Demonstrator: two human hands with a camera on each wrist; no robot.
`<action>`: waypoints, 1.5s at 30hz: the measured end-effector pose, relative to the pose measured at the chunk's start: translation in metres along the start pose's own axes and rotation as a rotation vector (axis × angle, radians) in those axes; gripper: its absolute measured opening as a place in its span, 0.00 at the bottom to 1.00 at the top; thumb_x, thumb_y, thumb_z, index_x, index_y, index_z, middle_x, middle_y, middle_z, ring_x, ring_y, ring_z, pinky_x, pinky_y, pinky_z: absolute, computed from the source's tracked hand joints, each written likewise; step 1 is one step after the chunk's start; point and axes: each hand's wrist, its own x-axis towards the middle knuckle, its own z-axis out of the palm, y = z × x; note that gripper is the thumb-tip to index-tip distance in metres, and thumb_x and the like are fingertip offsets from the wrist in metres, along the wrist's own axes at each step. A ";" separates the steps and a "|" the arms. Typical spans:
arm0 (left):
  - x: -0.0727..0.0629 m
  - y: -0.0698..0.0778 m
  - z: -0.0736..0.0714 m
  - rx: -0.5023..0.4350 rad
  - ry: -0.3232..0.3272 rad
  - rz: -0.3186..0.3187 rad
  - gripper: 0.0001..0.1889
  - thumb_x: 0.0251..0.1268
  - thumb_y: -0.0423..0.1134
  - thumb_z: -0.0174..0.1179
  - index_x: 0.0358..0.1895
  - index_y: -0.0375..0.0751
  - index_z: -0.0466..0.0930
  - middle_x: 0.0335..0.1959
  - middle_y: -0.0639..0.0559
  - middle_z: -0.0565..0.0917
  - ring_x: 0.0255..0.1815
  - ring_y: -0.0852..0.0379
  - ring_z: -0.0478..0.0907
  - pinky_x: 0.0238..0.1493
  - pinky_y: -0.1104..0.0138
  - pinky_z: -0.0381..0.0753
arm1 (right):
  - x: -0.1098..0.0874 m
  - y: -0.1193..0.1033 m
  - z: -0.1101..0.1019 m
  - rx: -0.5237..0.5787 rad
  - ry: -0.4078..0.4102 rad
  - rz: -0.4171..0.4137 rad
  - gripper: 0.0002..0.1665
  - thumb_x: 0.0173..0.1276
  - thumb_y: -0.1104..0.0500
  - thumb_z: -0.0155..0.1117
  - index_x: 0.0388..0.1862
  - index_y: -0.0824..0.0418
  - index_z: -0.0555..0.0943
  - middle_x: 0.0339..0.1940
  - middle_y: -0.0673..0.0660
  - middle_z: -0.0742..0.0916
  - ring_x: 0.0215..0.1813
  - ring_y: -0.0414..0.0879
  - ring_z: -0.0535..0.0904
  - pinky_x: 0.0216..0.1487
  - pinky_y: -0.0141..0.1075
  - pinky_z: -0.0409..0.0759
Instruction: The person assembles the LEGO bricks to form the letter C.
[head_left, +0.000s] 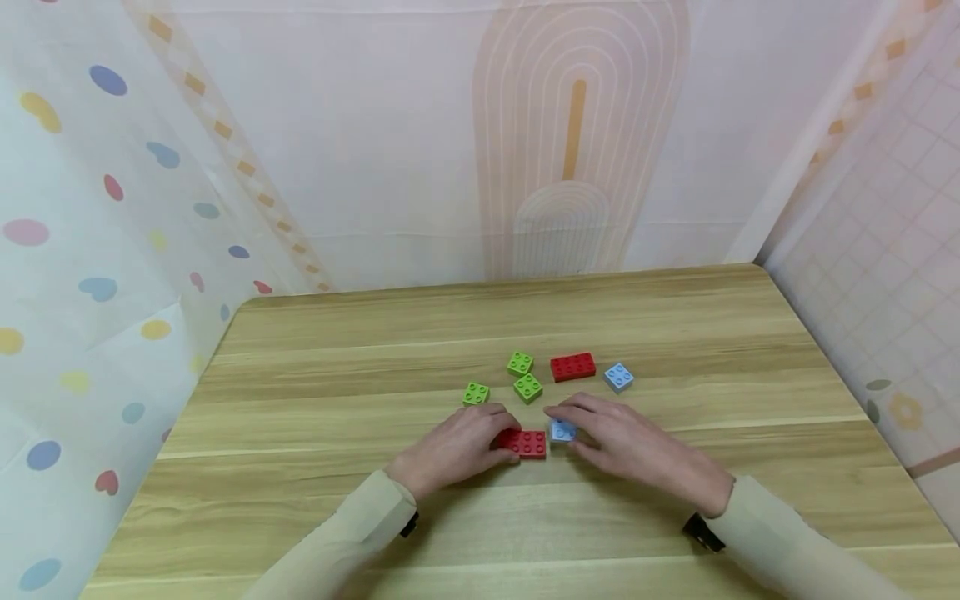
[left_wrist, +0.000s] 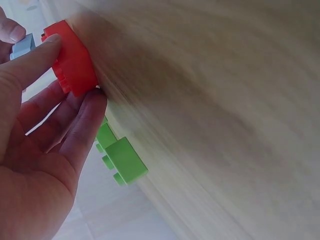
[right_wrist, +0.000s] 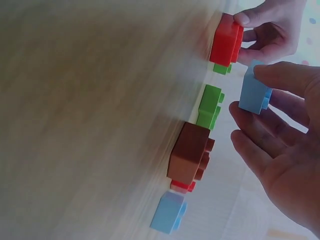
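The left hand [head_left: 461,446] grips one end of a red toy brick [head_left: 532,444], thumb on the near side and fingers on the far side. It sits on or very close to the tabletop, studs up. Just to its right, the right hand [head_left: 618,433] pinches a light blue brick [head_left: 562,430] between thumb and fingers. In the right wrist view this blue brick [right_wrist: 252,89] appears raised off the wood. A narrow gap separates the two held bricks. Beyond the left fingertips lies a green brick [head_left: 476,393].
Farther back lie two more green bricks, one [head_left: 521,363] behind the other [head_left: 528,388], a second red brick [head_left: 573,367] and another light blue brick [head_left: 618,377]. The right wrist view also has a brown brick [right_wrist: 188,154], not visible from the head. Patterned cloth [head_left: 375,150] surrounds the wooden table [head_left: 322,358].
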 end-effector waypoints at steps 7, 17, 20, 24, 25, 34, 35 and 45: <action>0.000 0.000 0.000 -0.025 0.012 -0.004 0.16 0.64 0.50 0.68 0.49 0.45 0.84 0.42 0.57 0.82 0.40 0.65 0.77 0.44 0.70 0.80 | 0.006 -0.005 0.002 0.106 -0.037 0.097 0.29 0.63 0.63 0.71 0.63 0.62 0.76 0.57 0.55 0.82 0.57 0.48 0.79 0.56 0.43 0.80; -0.002 -0.003 -0.008 -0.114 -0.078 -0.048 0.22 0.62 0.48 0.70 0.57 0.44 0.82 0.51 0.56 0.81 0.49 0.64 0.76 0.53 0.68 0.78 | 0.011 -0.007 0.005 0.163 -0.081 0.143 0.26 0.64 0.62 0.71 0.61 0.61 0.77 0.57 0.54 0.83 0.59 0.48 0.78 0.58 0.44 0.79; -0.003 -0.005 -0.009 -0.130 -0.104 -0.061 0.23 0.63 0.46 0.70 0.59 0.45 0.80 0.54 0.56 0.81 0.52 0.62 0.76 0.58 0.65 0.77 | 0.012 -0.007 0.006 0.169 -0.091 0.148 0.25 0.65 0.62 0.70 0.61 0.60 0.77 0.57 0.53 0.83 0.59 0.47 0.78 0.58 0.43 0.79; -0.003 -0.006 -0.008 -0.147 -0.117 -0.071 0.23 0.63 0.44 0.69 0.60 0.45 0.80 0.55 0.56 0.81 0.55 0.62 0.76 0.59 0.64 0.76 | 0.013 -0.007 0.007 0.172 -0.102 0.148 0.24 0.65 0.61 0.70 0.60 0.60 0.78 0.56 0.52 0.83 0.59 0.46 0.78 0.58 0.43 0.79; -0.003 -0.006 -0.008 -0.149 -0.118 -0.072 0.23 0.64 0.44 0.69 0.60 0.45 0.80 0.55 0.56 0.81 0.55 0.62 0.76 0.60 0.63 0.76 | 0.014 -0.007 0.007 0.173 -0.103 0.147 0.24 0.66 0.61 0.70 0.60 0.59 0.78 0.56 0.52 0.83 0.58 0.46 0.78 0.58 0.44 0.79; -0.002 -0.008 -0.008 -0.143 -0.104 -0.057 0.21 0.63 0.45 0.69 0.59 0.45 0.81 0.53 0.57 0.81 0.53 0.63 0.76 0.57 0.65 0.76 | 0.016 -0.008 0.008 0.163 -0.121 0.150 0.21 0.67 0.60 0.69 0.59 0.58 0.79 0.54 0.49 0.83 0.56 0.42 0.77 0.57 0.43 0.79; -0.002 -0.008 -0.008 -0.142 -0.103 -0.057 0.21 0.63 0.45 0.69 0.59 0.45 0.81 0.52 0.57 0.81 0.52 0.63 0.76 0.57 0.65 0.76 | 0.016 -0.008 0.008 0.165 -0.124 0.150 0.21 0.67 0.60 0.69 0.59 0.58 0.79 0.54 0.49 0.83 0.56 0.42 0.77 0.57 0.43 0.79; -0.002 -0.009 -0.008 -0.156 -0.093 -0.049 0.21 0.63 0.44 0.69 0.58 0.45 0.82 0.51 0.57 0.82 0.51 0.64 0.76 0.55 0.66 0.77 | 0.016 -0.009 0.008 0.138 -0.138 0.134 0.21 0.68 0.59 0.68 0.60 0.58 0.79 0.56 0.50 0.83 0.57 0.43 0.77 0.58 0.45 0.78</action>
